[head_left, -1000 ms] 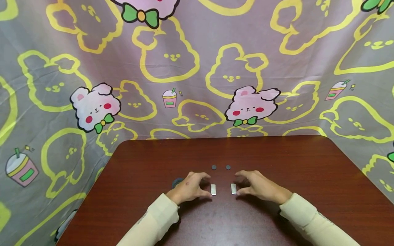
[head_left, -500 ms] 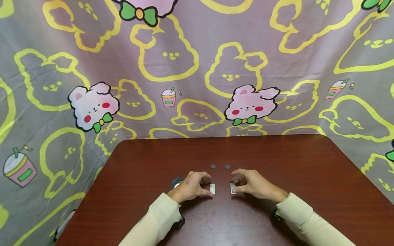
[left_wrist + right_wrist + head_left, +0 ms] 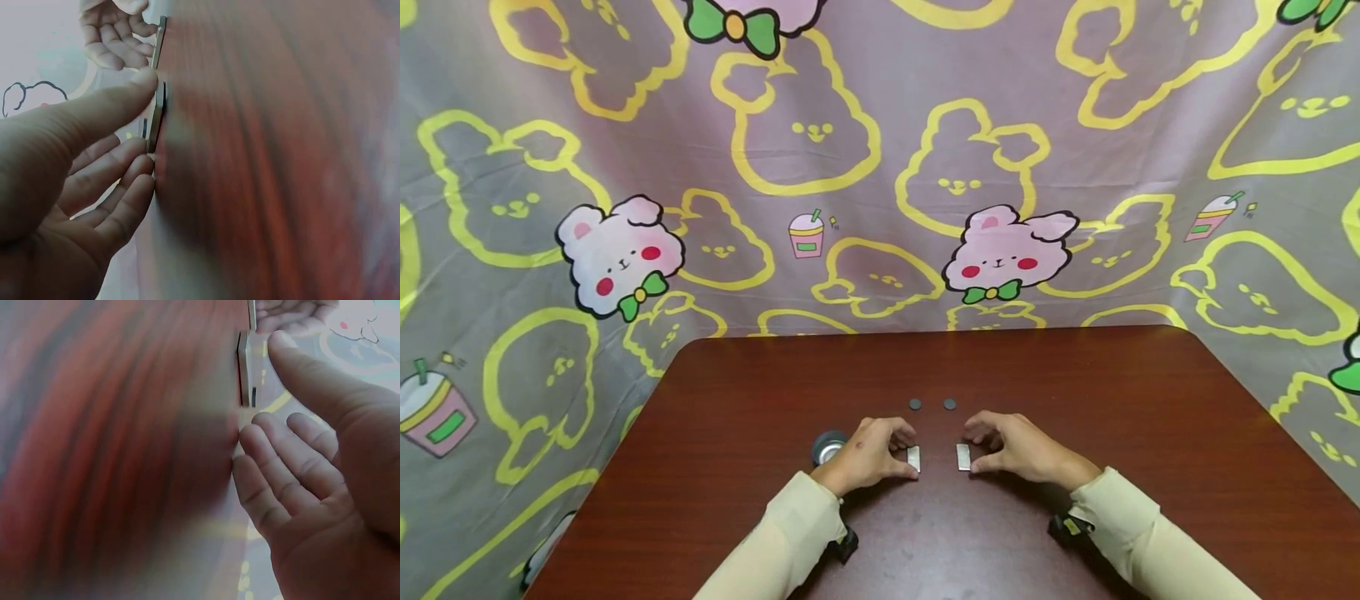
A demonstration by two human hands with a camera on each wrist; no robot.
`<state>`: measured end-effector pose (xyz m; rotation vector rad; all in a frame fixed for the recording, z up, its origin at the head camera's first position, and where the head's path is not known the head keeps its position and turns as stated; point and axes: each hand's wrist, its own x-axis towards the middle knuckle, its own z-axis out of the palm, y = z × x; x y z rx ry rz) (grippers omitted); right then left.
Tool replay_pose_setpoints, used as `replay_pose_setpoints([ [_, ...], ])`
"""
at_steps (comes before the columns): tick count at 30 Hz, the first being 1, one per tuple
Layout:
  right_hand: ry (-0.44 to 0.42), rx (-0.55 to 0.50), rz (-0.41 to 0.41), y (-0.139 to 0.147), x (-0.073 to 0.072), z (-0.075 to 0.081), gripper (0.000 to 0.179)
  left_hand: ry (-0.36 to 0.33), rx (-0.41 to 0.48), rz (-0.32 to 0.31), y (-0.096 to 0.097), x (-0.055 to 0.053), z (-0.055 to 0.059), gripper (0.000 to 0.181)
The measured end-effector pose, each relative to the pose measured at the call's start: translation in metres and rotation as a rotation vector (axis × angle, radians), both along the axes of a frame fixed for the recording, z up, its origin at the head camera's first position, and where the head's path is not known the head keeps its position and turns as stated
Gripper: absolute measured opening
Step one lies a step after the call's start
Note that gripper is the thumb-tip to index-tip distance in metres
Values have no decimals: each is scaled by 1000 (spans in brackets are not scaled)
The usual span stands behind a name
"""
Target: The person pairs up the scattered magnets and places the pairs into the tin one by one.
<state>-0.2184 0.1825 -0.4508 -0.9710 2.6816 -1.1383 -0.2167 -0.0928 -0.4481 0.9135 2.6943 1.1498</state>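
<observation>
Two small silvery rectangular plates lie flat on the brown table (image 3: 925, 533), a short way apart. My left hand (image 3: 872, 452) stands around the left plate (image 3: 913, 458), thumb at its near end and fingertips by its far end. In the left wrist view both tips are very close to that plate (image 3: 156, 119); whether they press on it cannot be told. My right hand (image 3: 1021, 447) hovers beside the right plate (image 3: 963, 457), fingers spread. The right wrist view shows a gap between the thumb and the plate (image 3: 244, 369).
Just beyond the hands lie two small dark discs, one left (image 3: 915, 404) and one right (image 3: 950, 404). A round dark-rimmed object with a silvery middle (image 3: 829, 447) sits behind my left wrist, partly covered. A patterned cloth (image 3: 865, 167) hangs around the table.
Relative to one second ago, my left hand has shifted slightly right, bringing its thumb to the left plate's end. My right hand has come slightly left. The plates and discs stay put as the view shifts.
</observation>
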Motion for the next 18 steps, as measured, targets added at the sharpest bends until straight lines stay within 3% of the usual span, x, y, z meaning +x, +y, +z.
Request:
replay_pose_setpoints([
  [18, 43, -12, -15, -14, 0, -9, 35, 0, 33, 26, 6, -3, -9, 40],
])
